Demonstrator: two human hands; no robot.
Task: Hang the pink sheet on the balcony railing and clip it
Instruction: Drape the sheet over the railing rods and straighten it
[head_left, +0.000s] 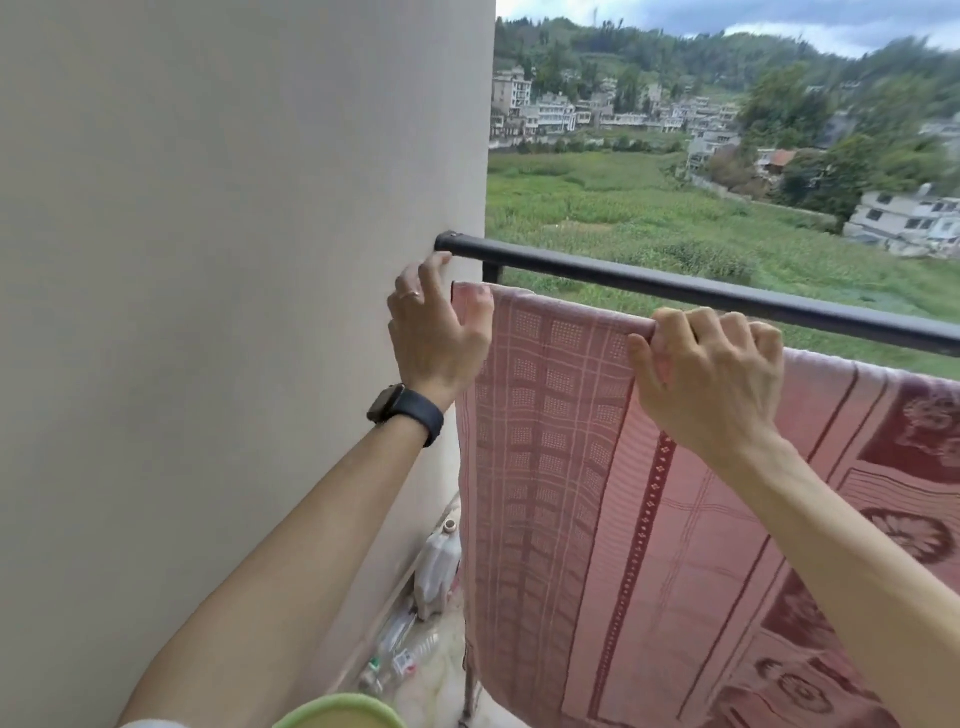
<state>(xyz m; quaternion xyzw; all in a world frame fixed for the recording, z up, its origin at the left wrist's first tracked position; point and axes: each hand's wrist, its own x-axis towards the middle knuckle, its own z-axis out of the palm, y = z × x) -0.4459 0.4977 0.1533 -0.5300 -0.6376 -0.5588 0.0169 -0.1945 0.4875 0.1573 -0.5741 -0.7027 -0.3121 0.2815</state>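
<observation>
A pink patterned sheet (561, 467) hangs in front of me, its top edge held up a little below the black balcony railing (675, 288). My left hand (436, 332), with a dark watch on the wrist, pinches the sheet's upper left corner close to the wall. Further right, my right hand (711, 374) grips the bunched top edge of the sheet. The sheet's far right part runs out of view. No clip is visible.
A pale wall (234, 312) stands directly left, meeting the railing's end. On the floor by the wall sit a white plastic jug (439, 566) and several empty bottles (400, 654). Beyond the railing lie green fields and distant buildings. A green rim (337, 712) shows at the bottom.
</observation>
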